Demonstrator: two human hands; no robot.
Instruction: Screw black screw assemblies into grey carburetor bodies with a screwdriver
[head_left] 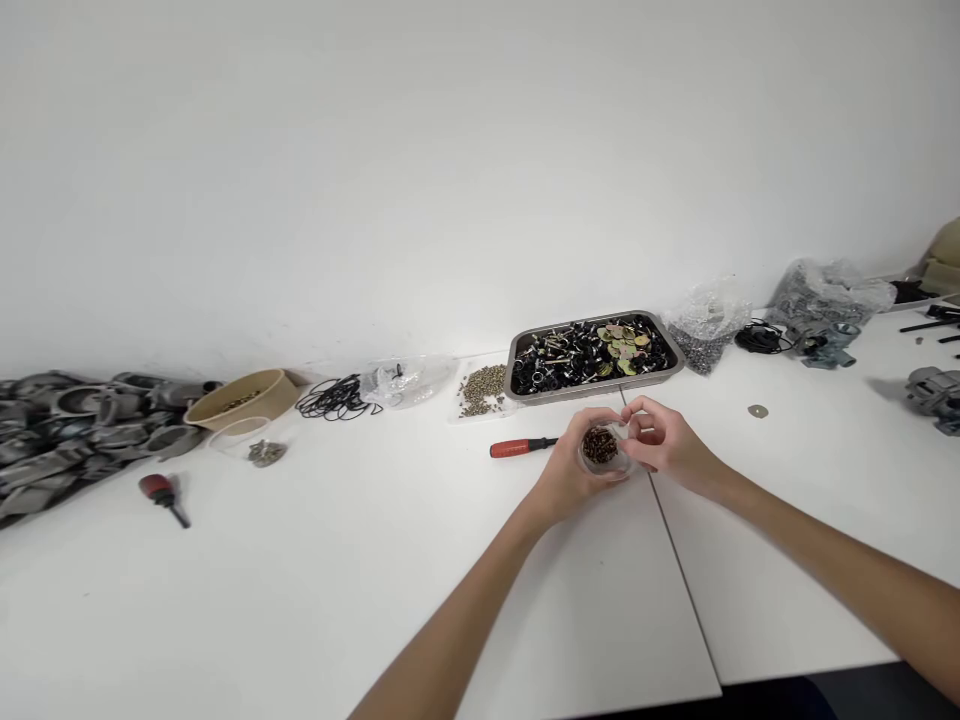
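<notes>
My left hand [568, 470] is wrapped round a small clear cup of dark brown screws [601, 446], holding it just above the white table [360, 570]. My right hand [666, 440] is at the cup's right rim with its fingers curled and pinched over the opening; what they pinch is too small to make out. A red-handled screwdriver [517, 448] lies just left of the cup. Behind the hands stands a metal tray [671, 364] full of black rings and small metal parts.
A pile of small brass bits [482, 385], black cords [336, 397], a clear bag [409, 380], a tan bowl [240, 398], a clear cup [247, 440], a short red screwdriver [162, 494] and grey metal housings [67, 430] lie left. Bags of parts [825, 290] and a washer [758, 411] lie right.
</notes>
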